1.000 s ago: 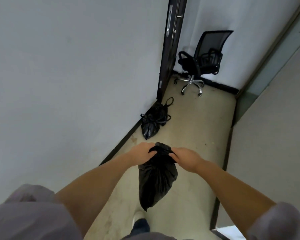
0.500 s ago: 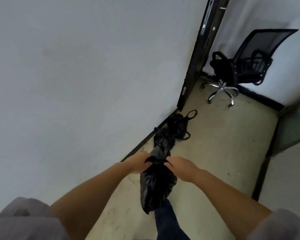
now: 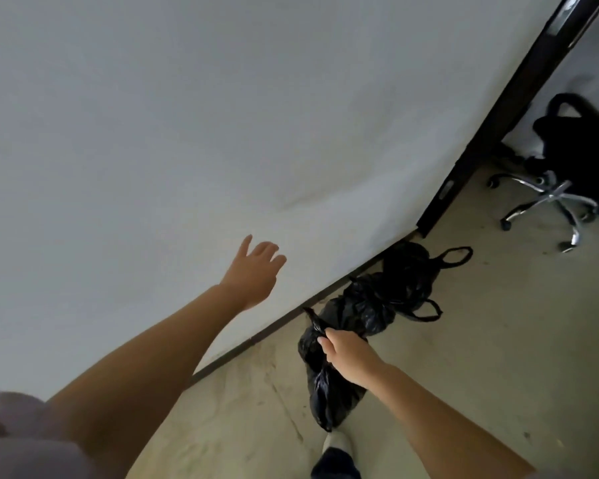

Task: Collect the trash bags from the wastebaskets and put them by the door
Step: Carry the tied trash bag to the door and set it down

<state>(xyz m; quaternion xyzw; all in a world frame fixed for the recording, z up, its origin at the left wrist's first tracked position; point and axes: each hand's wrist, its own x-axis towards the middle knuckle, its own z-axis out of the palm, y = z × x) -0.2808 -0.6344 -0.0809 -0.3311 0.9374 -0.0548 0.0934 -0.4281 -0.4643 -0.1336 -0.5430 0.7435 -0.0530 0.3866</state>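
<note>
The bag [image 3: 325, 385] hangs from the right hand [image 3: 346, 354], whose fingers are curled round its bunched neck, with the knotted end sticking up past the thumb. Its bottom dangles near the floor [image 3: 481, 357], just above the person's shoe [image 3: 338, 444]. The left hand [image 3: 255, 271] holds nothing; its fingers are spread and loose, lifted in front of the wall [image 3: 187, 133], though whether it touches the wall cannot be told. Just ahead, two more tied bags [image 3: 391, 288] lie on the floor against the wall's base, beside the dark door frame [image 3: 491, 126], so the drop spot is already marked. To do this step well, I would carry the bag forward low and set it down next to the pile instead of tossing it, since thin plastic can split or spill. Keep the grip on the neck until the bottom has settled, then let go. Place it against the wall, out of the doorway. A chair [image 3: 567, 174] stands beyond the door, well apart from the bags.
</note>
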